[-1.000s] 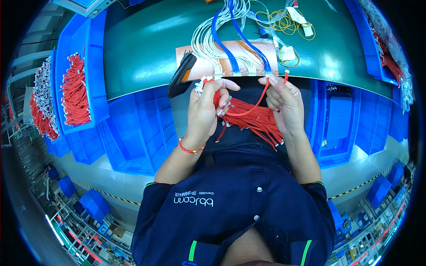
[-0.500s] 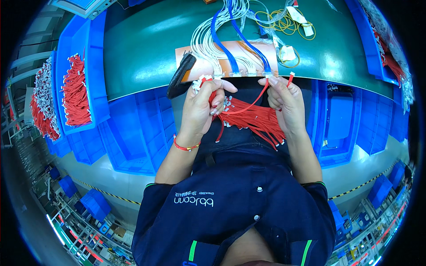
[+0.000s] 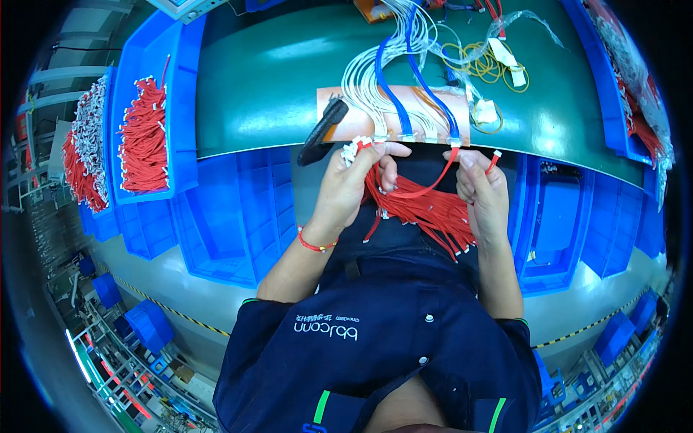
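Note:
My left hand [image 3: 354,177] is closed around several red cables, their white connectors [image 3: 354,150] sticking out above the thumb. One red cable [image 3: 442,180] loops from this hand up to the rightmost white socket [image 3: 455,142] at the bench edge, where its end appears to meet it. Just right of that socket, my right hand [image 3: 484,184] pinches a red cable, whose white plug [image 3: 497,154] pokes out above the fingers. Whether it is the same cable is hidden. A bundle of red cables [image 3: 433,213] lies across my lap beneath both hands.
White wires [image 3: 357,72] and blue wires [image 3: 386,83] run to the sockets on an orange-brown board [image 3: 332,108]. A black strip-like object [image 3: 321,133] overhangs the green bench [image 3: 253,94]. Blue bins [image 3: 184,123] stand left and right. Yellow wire coils [image 3: 491,65] lie behind.
The whole view has shifted, so the bench and hands appear further right and lower. My right fingertips have drawn slightly away from the rightmost socket, still pinching the cable.

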`<move>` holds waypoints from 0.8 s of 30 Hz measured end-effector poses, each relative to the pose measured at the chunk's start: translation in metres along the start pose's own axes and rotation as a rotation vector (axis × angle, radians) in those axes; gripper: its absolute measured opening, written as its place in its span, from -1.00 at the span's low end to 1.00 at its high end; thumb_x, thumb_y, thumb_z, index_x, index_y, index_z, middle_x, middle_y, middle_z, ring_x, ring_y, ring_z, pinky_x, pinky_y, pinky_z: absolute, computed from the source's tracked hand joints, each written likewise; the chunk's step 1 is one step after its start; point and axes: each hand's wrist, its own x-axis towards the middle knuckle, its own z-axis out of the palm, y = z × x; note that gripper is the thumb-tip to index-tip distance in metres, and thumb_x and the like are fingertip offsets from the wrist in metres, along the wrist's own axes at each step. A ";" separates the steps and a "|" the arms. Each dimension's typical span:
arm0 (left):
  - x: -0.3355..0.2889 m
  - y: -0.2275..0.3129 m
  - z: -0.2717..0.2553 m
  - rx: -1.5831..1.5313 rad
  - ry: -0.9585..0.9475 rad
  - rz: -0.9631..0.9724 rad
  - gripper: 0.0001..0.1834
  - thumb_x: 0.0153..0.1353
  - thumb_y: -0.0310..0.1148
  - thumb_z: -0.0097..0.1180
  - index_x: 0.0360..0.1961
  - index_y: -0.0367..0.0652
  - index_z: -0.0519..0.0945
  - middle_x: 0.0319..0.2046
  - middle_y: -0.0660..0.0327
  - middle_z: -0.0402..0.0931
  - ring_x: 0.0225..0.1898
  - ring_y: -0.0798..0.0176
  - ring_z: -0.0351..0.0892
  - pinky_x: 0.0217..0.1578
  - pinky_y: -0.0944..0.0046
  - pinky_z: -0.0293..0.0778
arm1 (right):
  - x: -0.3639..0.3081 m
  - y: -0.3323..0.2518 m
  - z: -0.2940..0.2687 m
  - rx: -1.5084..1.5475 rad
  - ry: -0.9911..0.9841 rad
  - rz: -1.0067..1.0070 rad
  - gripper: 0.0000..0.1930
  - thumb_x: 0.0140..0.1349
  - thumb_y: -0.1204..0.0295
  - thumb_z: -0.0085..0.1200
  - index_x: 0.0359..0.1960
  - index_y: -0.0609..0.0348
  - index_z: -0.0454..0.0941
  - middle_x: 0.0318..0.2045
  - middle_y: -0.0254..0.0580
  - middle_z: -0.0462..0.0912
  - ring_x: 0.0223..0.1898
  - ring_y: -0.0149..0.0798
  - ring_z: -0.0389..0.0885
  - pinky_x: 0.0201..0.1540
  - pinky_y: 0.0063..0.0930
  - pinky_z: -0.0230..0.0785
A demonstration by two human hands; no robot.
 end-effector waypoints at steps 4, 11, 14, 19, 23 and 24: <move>-0.006 -0.003 0.005 -0.033 0.075 0.035 -0.61 0.48 -0.30 -0.15 -0.08 -0.43 0.61 -0.46 0.17 0.58 -0.41 0.36 0.56 -0.28 0.34 0.50 | 0.001 -0.001 0.010 -0.026 0.011 -0.007 -0.74 0.42 0.31 0.08 -0.12 0.27 0.66 -0.65 -0.68 0.24 -0.64 -0.72 0.04 -0.58 -0.69 -0.17; -0.009 -0.006 0.008 -0.051 0.115 0.060 -0.61 0.51 -0.29 -0.14 -0.10 -0.43 0.63 -0.44 0.17 0.60 -0.37 0.37 0.57 -0.27 0.35 0.49 | 0.003 0.006 0.004 -0.092 0.000 -0.096 -0.79 0.41 0.36 0.09 -0.22 0.26 0.68 -0.60 -0.61 0.41 -0.60 -0.71 0.12 -0.52 -0.69 -0.08; -0.006 -0.009 0.011 -0.056 0.115 0.092 -0.63 0.51 -0.30 -0.13 -0.14 -0.43 0.62 -0.46 0.17 0.59 -0.40 0.37 0.56 -0.30 0.36 0.48 | -0.005 0.008 0.003 -0.212 0.029 -0.144 -0.81 0.40 0.43 0.05 -0.25 0.28 0.67 -0.37 -0.38 0.68 -0.38 -0.63 0.43 -0.23 -0.64 0.28; -0.005 -0.014 0.018 -0.066 0.194 0.157 -0.64 0.50 -0.32 -0.12 -0.19 -0.43 0.61 -0.51 0.17 0.56 -0.47 0.36 0.51 -0.36 0.36 0.44 | 0.003 0.007 0.005 -0.189 0.059 -0.168 -0.80 0.41 0.45 0.04 -0.20 0.33 0.67 -0.29 -0.29 0.72 -0.21 -0.54 0.54 -0.04 -0.57 0.36; -0.005 -0.014 0.026 -0.079 0.232 0.159 -0.63 0.50 -0.31 -0.12 -0.18 -0.44 0.60 -0.52 0.17 0.54 -0.48 0.35 0.50 -0.37 0.35 0.43 | 0.004 0.005 0.004 -0.196 0.074 -0.151 -0.79 0.41 0.44 0.05 -0.20 0.32 0.68 -0.28 -0.29 0.72 -0.22 -0.55 0.54 -0.05 -0.58 0.36; -0.005 -0.014 0.027 -0.080 0.238 0.161 -0.63 0.50 -0.31 -0.12 -0.18 -0.44 0.60 -0.52 0.18 0.54 -0.48 0.35 0.50 -0.37 0.35 0.43 | 0.004 0.004 0.004 -0.206 0.077 -0.152 -0.79 0.41 0.43 0.06 -0.20 0.32 0.68 -0.28 -0.29 0.72 -0.22 -0.55 0.54 -0.06 -0.58 0.36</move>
